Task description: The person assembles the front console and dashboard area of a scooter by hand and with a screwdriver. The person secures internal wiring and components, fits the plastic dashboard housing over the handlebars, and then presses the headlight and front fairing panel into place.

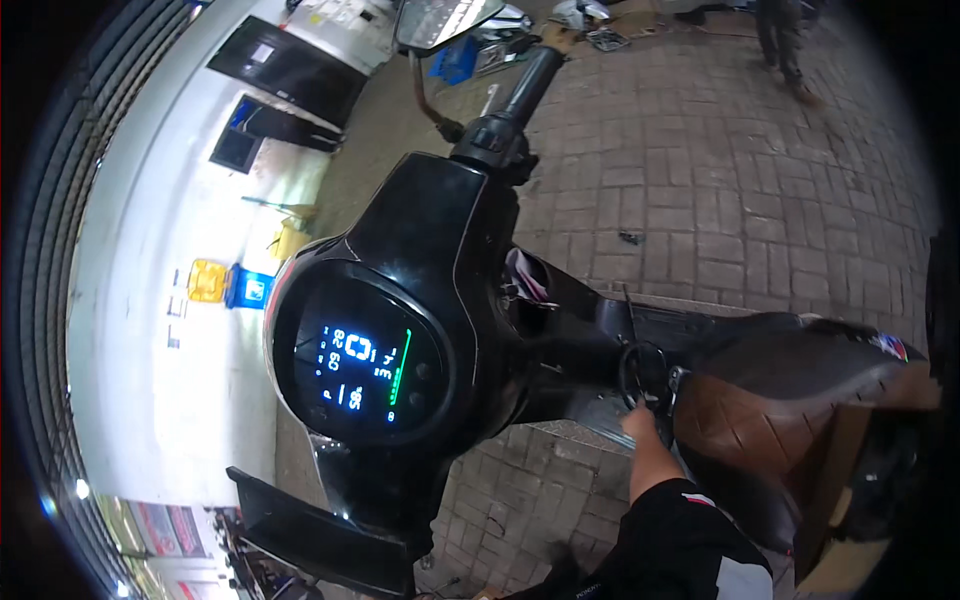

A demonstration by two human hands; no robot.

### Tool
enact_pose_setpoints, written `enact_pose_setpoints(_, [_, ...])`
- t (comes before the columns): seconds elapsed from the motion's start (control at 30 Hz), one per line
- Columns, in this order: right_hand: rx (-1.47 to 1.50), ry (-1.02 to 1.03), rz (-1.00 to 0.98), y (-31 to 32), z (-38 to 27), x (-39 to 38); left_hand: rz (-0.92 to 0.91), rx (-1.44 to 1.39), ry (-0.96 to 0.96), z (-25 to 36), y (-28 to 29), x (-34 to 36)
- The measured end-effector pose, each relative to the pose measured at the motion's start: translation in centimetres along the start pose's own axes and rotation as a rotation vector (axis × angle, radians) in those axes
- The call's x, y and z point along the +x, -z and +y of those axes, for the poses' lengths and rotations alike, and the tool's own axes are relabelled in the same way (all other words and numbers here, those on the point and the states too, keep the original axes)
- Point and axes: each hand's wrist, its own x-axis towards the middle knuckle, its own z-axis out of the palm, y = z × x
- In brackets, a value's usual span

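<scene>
A black scooter point(420, 215) stands sideways before me, its handlebar at the left and its seat at the right. My right hand point(637, 415) reaches low between the steering column and the seat, over the footboard point(600, 410). Its fingers look closed at the lower end of a looped black cable point(628, 365); the fingertips are small and partly hidden. Close by the hand is the front of the brown and black quilted seat point(740, 425). The round dashboard display point(360, 360) is lit with white, blue and green marks. My left hand is not in view.
A cardboard box point(850, 460) sits at the rear of the seat. The handlebar grip point(535, 85) and mirror point(445, 22) jut out at the top; a black panel point(310, 530) sticks out lower left. Brick paving point(690, 210) surrounds the scooter. A person's legs point(778, 45) show far right.
</scene>
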Motion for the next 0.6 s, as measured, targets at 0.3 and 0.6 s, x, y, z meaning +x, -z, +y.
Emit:
enact_pose_setpoints(0.3, [-0.157, 0.014, 0.044, 0.2, 1.0, 0.2, 0.064, 0.300, -0.189, 1.7, -0.2, -0.9])
enact_pose_setpoints(0.6, [-0.099, 0.031, 0.082, 3.8, -4.0, -9.7, 0.073, 0.253, -0.756, 1.0, 1.0, 1.8])
